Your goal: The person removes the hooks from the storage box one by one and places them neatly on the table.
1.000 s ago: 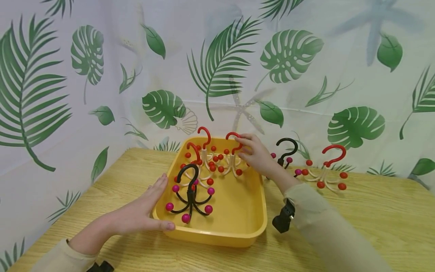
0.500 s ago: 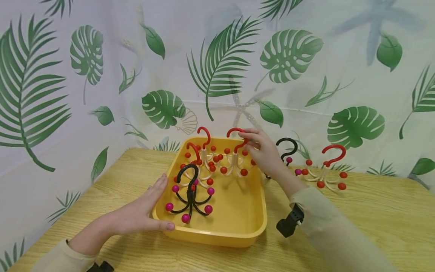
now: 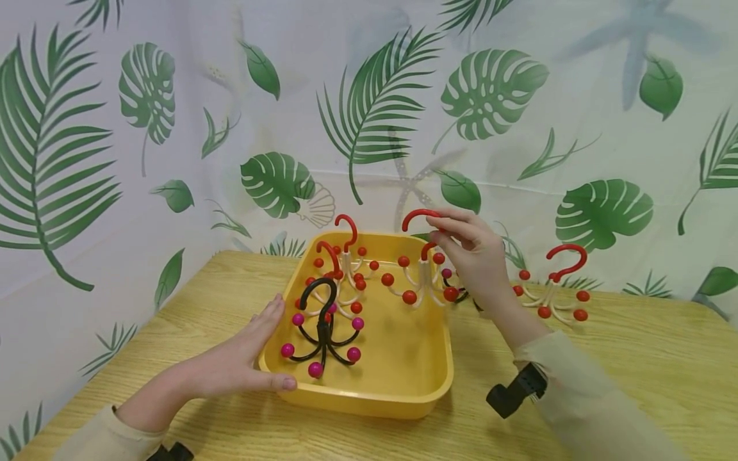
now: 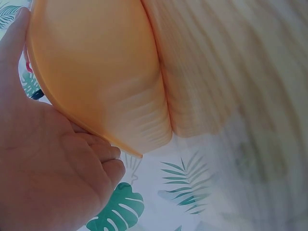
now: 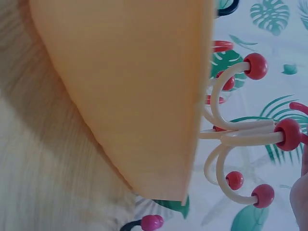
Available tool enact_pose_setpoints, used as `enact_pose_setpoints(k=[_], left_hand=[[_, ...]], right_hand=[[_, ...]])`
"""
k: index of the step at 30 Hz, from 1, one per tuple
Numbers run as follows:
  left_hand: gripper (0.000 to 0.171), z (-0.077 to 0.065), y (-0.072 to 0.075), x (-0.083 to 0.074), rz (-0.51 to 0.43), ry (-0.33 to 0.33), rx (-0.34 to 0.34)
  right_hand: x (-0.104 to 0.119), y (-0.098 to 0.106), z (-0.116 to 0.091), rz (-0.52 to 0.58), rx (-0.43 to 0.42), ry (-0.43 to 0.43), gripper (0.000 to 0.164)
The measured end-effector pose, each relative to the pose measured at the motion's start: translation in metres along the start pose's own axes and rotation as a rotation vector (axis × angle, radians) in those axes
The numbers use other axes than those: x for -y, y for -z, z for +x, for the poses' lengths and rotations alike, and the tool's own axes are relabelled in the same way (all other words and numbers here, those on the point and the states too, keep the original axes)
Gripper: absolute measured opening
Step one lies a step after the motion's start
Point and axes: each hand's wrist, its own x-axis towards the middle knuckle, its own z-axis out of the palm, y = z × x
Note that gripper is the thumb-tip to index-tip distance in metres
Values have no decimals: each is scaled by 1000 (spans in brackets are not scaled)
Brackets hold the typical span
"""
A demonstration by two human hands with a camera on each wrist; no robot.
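My right hand (image 3: pixel 469 253) pinches the red hook of a cream-armed hook hanger with red ball tips (image 3: pixel 425 282). This hanger overlaps the tray's right rim in the head view; the right wrist view shows its cream arms (image 5: pixel 248 137) beyond the rim. My left hand (image 3: pixel 239 362) rests at the front-left corner of the yellow tray (image 3: pixel 369 404), thumb over the front rim and fingers along the left side. Inside the tray, a black hook hanger with pink balls (image 3: pixel 323 333) stands in front of two red-hooked ones, including the rear one (image 3: pixel 347 259).
Right of the tray, another red-hooked hanger (image 3: pixel 550 294) stands on the wooden table (image 3: pixel 634 358). A black hanger with pink balls (image 3: pixel 461 293) is mostly hidden behind my right hand. A leaf-print curtain (image 3: pixel 369 115) hangs behind the table.
My right hand has carried the red-hooked hanger up and to the right, from inside the tray to its right rim. The left hand and tray have stayed put.
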Motion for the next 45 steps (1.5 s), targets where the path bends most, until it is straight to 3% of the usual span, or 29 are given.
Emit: enact_pose_setpoints(k=[11,27,34,45], left_hand=[[113,0,0,-3,-8,5,10],[112,1,1,-1,-17,-8,9],[113,-1,1,1,-24,-4,6],[113,0,1,1,-22,-5,3]], right_hand=[[22,34,-7,-58,-68,-41,23],[22,74,-32,-118,-79,-154,24],[14,81,-46,-129,-29,-169,25],[9,78,-61,-179,12,-273,24]])
